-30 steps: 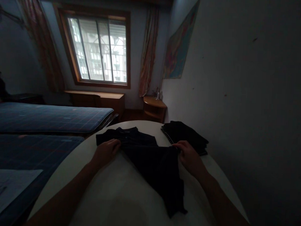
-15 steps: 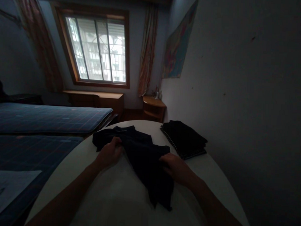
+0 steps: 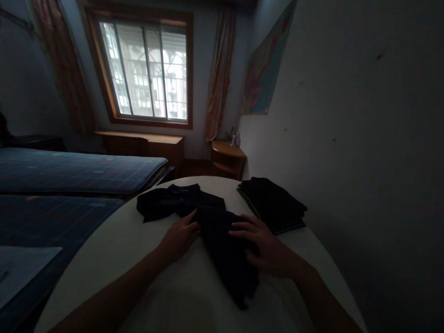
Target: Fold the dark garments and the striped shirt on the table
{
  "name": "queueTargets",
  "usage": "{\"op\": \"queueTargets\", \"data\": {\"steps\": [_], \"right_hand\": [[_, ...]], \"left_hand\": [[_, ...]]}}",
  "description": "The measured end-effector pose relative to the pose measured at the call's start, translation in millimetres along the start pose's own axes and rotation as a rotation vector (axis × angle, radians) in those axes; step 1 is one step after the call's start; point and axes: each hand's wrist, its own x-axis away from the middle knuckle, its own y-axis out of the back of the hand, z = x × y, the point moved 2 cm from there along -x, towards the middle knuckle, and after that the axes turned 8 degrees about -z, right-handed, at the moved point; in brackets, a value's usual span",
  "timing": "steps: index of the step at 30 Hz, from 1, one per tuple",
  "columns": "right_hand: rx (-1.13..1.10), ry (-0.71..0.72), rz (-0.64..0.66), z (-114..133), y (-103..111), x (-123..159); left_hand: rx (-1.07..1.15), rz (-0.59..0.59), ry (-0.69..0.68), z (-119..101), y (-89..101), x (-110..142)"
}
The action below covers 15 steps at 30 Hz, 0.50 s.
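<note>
Lying across the round white table (image 3: 113,240), a dark garment (image 3: 219,249) is touched by both hands. Its wider part is spread toward the far left of the tabletop, while a narrower part is stretched toward the near edge, slightly right of the middle. At its left edge, near the middle of its length, the cloth is met by the fingertips of the left hand (image 3: 179,238); the fingers are held fairly straight and close together, and whether any cloth is pinched beneath them cannot be told. The right hand (image 3: 266,248) is laid palm down over the right side of the garment, its fingers spread and opened out, with no clear pinch shown. Just beyond the right hand, a pile of folded dark clothes (image 3: 273,200) is set near the table's far right edge, beside the wall (image 3: 341,93). To the left, two blue checked mattresses (image 3: 79,171) are seen, the nearer one partly covered by a pale sheet (image 3: 14,271). A window (image 3: 148,71) is framed in wood above a desk (image 3: 150,138).
</note>
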Motion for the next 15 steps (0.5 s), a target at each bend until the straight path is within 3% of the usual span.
{"op": "queueTargets", "data": {"steps": [4,7,10,15], "right_hand": [[-0.069,-0.023,0.179,22,-10,0],[-0.059,-0.024,0.192,28,-18,-2],[-0.037,0.005,0.197,34,-25,-3],[-0.045,0.119,0.241,49,-36,-1]], "left_hand": [[0.027,-0.087,0.133,-1,9.5,-5],[0.044,-0.132,0.252,0,14.4,-7],[0.059,-0.205,0.246,-1,18.0,-9],[0.076,-0.151,0.336,-1,18.3,-9]]}}
